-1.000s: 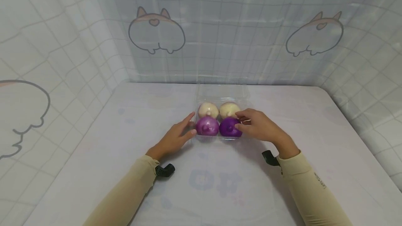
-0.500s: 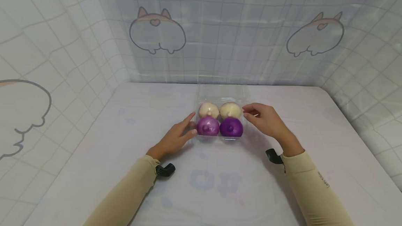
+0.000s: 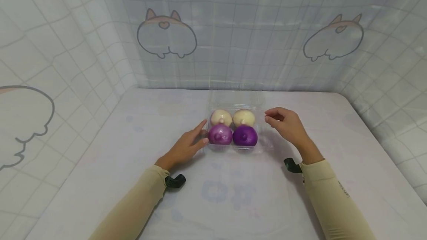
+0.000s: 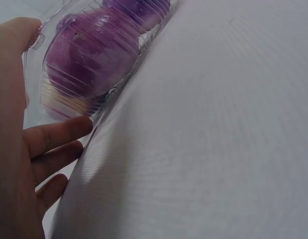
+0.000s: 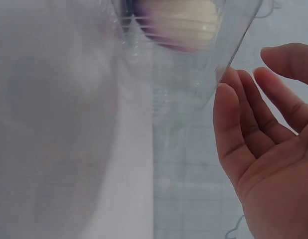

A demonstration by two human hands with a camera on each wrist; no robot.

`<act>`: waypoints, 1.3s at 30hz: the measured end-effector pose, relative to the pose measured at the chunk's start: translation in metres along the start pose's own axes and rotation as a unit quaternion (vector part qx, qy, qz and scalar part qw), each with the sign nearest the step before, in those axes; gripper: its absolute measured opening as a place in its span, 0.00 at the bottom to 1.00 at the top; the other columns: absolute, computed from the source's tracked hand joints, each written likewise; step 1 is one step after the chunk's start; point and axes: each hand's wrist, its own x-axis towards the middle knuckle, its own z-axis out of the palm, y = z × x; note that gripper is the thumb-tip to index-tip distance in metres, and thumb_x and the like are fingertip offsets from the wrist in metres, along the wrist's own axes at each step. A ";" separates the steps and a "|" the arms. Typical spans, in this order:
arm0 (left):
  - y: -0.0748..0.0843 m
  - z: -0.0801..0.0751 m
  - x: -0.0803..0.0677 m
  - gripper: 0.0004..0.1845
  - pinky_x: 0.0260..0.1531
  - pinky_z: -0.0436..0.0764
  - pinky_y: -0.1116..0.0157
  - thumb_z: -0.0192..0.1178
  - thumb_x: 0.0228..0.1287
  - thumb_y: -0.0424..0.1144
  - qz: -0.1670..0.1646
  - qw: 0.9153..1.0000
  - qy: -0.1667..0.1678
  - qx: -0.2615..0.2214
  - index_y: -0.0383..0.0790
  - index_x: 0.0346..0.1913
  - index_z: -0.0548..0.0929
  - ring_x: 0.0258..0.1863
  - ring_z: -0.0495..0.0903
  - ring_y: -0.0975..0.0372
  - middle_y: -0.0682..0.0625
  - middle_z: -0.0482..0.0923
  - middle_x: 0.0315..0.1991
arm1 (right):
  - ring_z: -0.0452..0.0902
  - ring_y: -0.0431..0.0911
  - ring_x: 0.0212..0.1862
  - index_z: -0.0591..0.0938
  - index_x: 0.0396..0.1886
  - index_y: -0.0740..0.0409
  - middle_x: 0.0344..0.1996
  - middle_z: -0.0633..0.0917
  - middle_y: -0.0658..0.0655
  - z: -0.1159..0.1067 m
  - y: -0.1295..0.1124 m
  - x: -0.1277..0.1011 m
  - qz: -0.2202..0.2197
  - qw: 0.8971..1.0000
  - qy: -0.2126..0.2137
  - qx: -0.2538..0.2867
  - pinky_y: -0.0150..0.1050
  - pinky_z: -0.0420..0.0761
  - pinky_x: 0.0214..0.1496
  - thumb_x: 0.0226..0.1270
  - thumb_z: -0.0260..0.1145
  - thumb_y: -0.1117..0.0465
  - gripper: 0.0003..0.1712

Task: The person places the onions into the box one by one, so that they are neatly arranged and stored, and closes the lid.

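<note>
A clear plastic clamshell box (image 3: 265, 140) holds two pale onions (image 3: 221, 117) at the back and two purple onions (image 3: 245, 135) in front, a lighter one on the left. Its lid (image 3: 236, 98) is folded back behind it. My left hand (image 3: 185, 144) lies along the box's left side, fingers spread; the left wrist view shows its thumb at the rim and its other fingers low by the ribbed wall beside a purple onion (image 4: 89, 59). To the right of the box is my right hand (image 3: 288, 126), fingers loosely bent and holding nothing, fingertips close to the rim.
The box rests on a white cloth-covered table (image 3: 217, 210), near its back edge. A tiled-pattern sheet (image 3: 250, 47) with cartoon animal prints rises behind and on both sides. Each wrist carries a dark camera (image 3: 175, 180).
My right hand has left the darker purple onion and the pale one behind it and moved rightward, past the box's right side. The left hand has stayed in place.
</note>
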 end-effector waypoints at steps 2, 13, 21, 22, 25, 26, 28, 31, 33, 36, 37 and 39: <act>0.000 0.000 0.000 0.39 0.70 0.59 0.45 0.50 0.76 0.57 0.000 1.000 0.001 0.001 0.51 0.82 0.48 0.71 0.65 0.52 0.47 0.76 0.65 | 0.83 0.48 0.36 0.85 0.51 0.58 0.42 0.88 0.55 0.000 0.002 0.001 0.006 1.000 0.000 0.004 0.39 0.80 0.37 0.72 0.66 0.54 0.15; 0.004 -0.001 0.002 0.38 0.69 0.59 0.43 0.52 0.76 0.55 0.001 1.000 0.001 -0.003 0.52 0.82 0.49 0.71 0.66 0.51 0.47 0.76 0.65 | 0.81 0.62 0.50 0.79 0.56 0.70 0.51 0.83 0.69 -0.004 0.009 0.001 0.068 0.988 -0.008 0.140 0.35 0.84 0.44 0.74 0.64 0.57 0.21; 0.005 -0.002 0.002 0.38 0.69 0.60 0.42 0.52 0.77 0.54 0.000 1.000 0.012 -0.011 0.51 0.81 0.50 0.71 0.66 0.49 0.46 0.77 0.64 | 0.83 0.52 0.48 0.79 0.56 0.71 0.52 0.82 0.69 -0.005 0.013 0.005 0.080 0.982 -0.001 0.171 0.37 0.84 0.45 0.74 0.65 0.53 0.25; 0.004 -0.002 0.002 0.38 0.68 0.60 0.42 0.52 0.77 0.54 -0.001 1.000 0.012 -0.010 0.50 0.81 0.50 0.71 0.66 0.49 0.46 0.77 0.64 | 0.83 0.50 0.48 0.78 0.57 0.71 0.53 0.81 0.70 -0.005 0.014 0.005 0.081 0.981 -0.004 0.176 0.37 0.84 0.46 0.74 0.65 0.53 0.25; 0.000 -0.002 0.000 0.37 0.68 0.62 0.42 0.51 0.77 0.54 -0.008 1.000 0.013 -0.008 0.49 0.81 0.52 0.70 0.67 0.50 0.47 0.78 0.63 | 0.84 0.47 0.47 0.77 0.57 0.73 0.54 0.80 0.71 -0.003 0.015 0.005 0.089 0.977 -0.007 0.191 0.37 0.84 0.46 0.74 0.65 0.54 0.26; -0.001 -0.002 0.000 0.37 0.67 0.63 0.43 0.51 0.77 0.55 -0.012 1.000 0.014 -0.008 0.49 0.81 0.52 0.69 0.69 0.50 0.47 0.79 0.62 | 0.84 0.47 0.47 0.77 0.57 0.74 0.54 0.80 0.71 -0.002 0.015 0.006 0.091 0.977 -0.008 0.194 0.37 0.84 0.45 0.74 0.65 0.55 0.25; -0.002 -0.004 0.000 0.36 0.66 0.65 0.43 0.50 0.78 0.55 -0.020 1.000 0.016 -0.012 0.48 0.80 0.53 0.67 0.71 0.51 0.48 0.79 0.61 | 0.84 0.47 0.47 0.77 0.58 0.74 0.55 0.80 0.72 -0.001 0.014 0.007 0.092 0.975 -0.010 0.202 0.37 0.84 0.45 0.74 0.64 0.55 0.25; -0.002 -0.007 0.002 0.34 0.65 0.68 0.45 0.48 0.78 0.56 -0.031 0.999 0.022 -0.023 0.48 0.80 0.56 0.65 0.73 0.52 0.48 0.80 0.60 | 0.83 0.47 0.46 0.77 0.57 0.74 0.54 0.80 0.72 0.000 0.015 0.010 0.093 0.974 -0.004 0.204 0.37 0.84 0.45 0.74 0.65 0.56 0.25; -0.002 -0.008 0.005 0.34 0.65 0.68 0.46 0.48 0.78 0.57 -0.037 0.999 0.023 -0.030 0.47 0.79 0.57 0.64 0.74 0.52 0.48 0.80 0.60 | 0.83 0.46 0.46 0.77 0.57 0.75 0.53 0.80 0.72 0.001 0.017 0.012 0.096 0.974 0.002 0.206 0.36 0.84 0.45 0.74 0.65 0.56 0.25; -0.003 -0.009 0.009 0.34 0.65 0.68 0.46 0.48 0.78 0.57 -0.053 0.997 0.031 -0.044 0.46 0.78 0.59 0.61 0.76 0.53 0.47 0.81 0.58 | 0.83 0.47 0.46 0.77 0.56 0.74 0.52 0.80 0.71 0.002 0.021 0.015 0.099 0.972 0.011 0.211 0.36 0.85 0.45 0.74 0.65 0.57 0.24; -0.004 -0.009 0.011 0.33 0.65 0.69 0.46 0.48 0.78 0.57 -0.059 0.996 0.035 -0.050 0.46 0.78 0.60 0.60 0.77 0.53 0.47 0.81 0.57 | 0.83 0.47 0.46 0.78 0.56 0.74 0.52 0.81 0.70 0.002 0.022 0.016 0.101 0.972 0.015 0.212 0.36 0.85 0.45 0.74 0.65 0.56 0.24; -0.004 -0.010 0.015 0.32 0.65 0.68 0.46 0.47 0.78 0.57 -0.066 0.995 0.042 -0.062 0.46 0.77 0.63 0.58 0.79 0.53 0.47 0.82 0.56 | 0.83 0.49 0.46 0.79 0.55 0.71 0.52 0.81 0.71 0.002 0.024 0.017 0.103 0.971 0.024 0.214 0.36 0.85 0.44 0.74 0.65 0.57 0.21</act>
